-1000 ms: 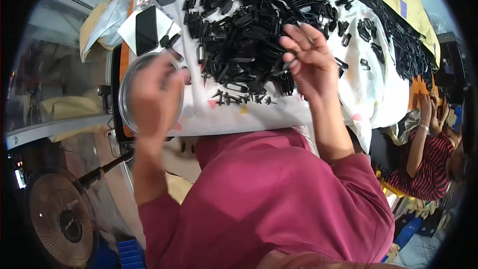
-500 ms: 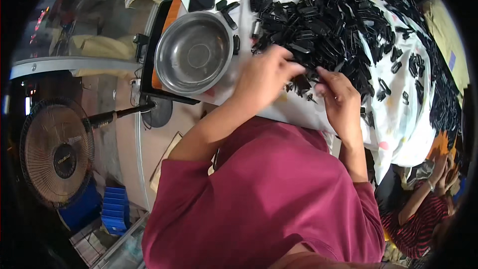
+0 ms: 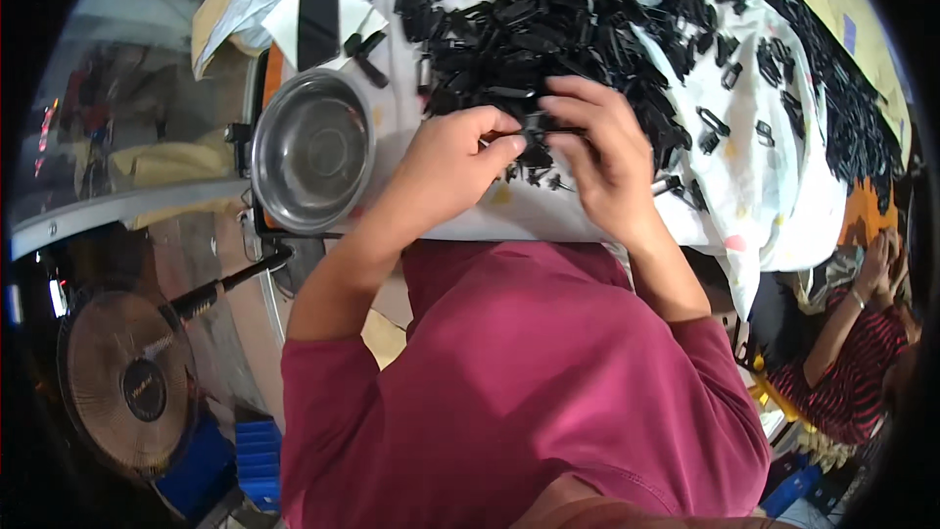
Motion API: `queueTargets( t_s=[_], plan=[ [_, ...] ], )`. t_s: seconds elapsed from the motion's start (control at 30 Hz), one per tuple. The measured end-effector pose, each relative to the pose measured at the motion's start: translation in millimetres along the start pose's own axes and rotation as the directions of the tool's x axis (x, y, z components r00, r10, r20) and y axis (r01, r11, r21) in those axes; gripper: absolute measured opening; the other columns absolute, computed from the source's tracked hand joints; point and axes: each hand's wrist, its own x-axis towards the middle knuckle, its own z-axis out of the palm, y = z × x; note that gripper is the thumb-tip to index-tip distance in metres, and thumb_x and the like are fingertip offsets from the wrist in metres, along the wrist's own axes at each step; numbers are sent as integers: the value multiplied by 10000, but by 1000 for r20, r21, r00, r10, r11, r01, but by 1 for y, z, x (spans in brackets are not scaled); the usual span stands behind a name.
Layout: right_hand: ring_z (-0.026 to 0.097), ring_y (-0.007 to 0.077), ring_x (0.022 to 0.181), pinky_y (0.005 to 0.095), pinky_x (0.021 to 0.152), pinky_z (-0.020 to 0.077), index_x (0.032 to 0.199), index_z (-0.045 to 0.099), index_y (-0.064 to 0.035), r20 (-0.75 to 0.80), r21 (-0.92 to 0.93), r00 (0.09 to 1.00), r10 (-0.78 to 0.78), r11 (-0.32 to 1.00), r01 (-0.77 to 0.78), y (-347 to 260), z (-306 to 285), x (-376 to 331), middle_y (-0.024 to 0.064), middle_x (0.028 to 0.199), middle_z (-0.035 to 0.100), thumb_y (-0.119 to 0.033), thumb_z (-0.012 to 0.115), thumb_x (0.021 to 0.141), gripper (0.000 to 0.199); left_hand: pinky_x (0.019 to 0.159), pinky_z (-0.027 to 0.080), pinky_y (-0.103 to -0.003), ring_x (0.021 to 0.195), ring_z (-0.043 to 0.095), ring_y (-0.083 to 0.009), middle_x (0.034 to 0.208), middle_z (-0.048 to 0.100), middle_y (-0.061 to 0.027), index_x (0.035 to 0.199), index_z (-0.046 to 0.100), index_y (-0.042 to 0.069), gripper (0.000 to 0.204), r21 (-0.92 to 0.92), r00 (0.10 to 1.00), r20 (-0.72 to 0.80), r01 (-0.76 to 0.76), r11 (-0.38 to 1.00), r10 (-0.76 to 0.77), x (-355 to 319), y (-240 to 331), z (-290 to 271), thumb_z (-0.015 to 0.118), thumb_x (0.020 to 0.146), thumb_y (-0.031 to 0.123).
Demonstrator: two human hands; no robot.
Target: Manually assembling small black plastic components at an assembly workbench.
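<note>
Both my hands meet at the near edge of a heap of small black plastic pieces (image 3: 509, 39) spread over a white cloth (image 3: 548, 220). With thumb and forefinger brought together, my left hand (image 3: 446, 162) pinches something small and dark that I cannot make out. Facing it, my right hand (image 3: 612, 157) has its fingers curved and apart, the tips close to the left fingertips; nothing shows clearly between them. Several loose black pieces lie just under the hands. To the left of my left hand stands a round metal bowl (image 3: 262, 176) with nothing visible in it.
A phone (image 3: 318, 24) lies on white paper behind the bowl. Single black pieces (image 3: 712, 127) are scattered to the right. On the lower left stands a fan (image 3: 127, 382), with blue bins (image 3: 257, 460) near it. Another person in a striped top (image 3: 832, 382) sits at the right.
The view has shifted, so the table's things sit further left. My left fingers have gone from blurred motion to a pinch, and my right fingers have spread out.
</note>
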Motion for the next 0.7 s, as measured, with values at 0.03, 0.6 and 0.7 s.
queueTargets(
  t_s=[0.03, 0.6, 0.7],
  plan=[
    [586, 181, 916, 270, 789, 462, 1029, 579, 4, 50, 131, 997, 58, 989, -64, -2, 4, 1, 124, 1077, 577, 37, 585, 788, 243, 659, 452, -313, 725, 570, -164, 836, 597, -67, 889, 578, -11, 126, -468, 1000, 9, 5, 884, -1, 0, 2, 5, 544, 843, 102],
    [591, 156, 799, 238, 668, 482, 1049, 603, 24, -51, 132, 987, 152, 981, -144, -8, 1, -1, 118, 930, 612, 21, 629, 773, 278, 666, 492, -230, 762, 617, -128, 915, 632, -101, 921, 567, -11, 222, -592, 858, -478, -472, 653, 186, 9, -14, 33, 695, 756, 63],
    [597, 174, 777, 251, 658, 485, 1021, 623, 19, 23, 133, 977, 213, 968, -214, -11, -7, -3, 123, 920, 614, 42, 643, 744, 278, 648, 500, -241, 721, 623, -139, 868, 640, -94, 938, 591, -5, 267, -589, 864, -480, -444, 675, 149, 8, -13, 35, 722, 730, 96]
  ],
)
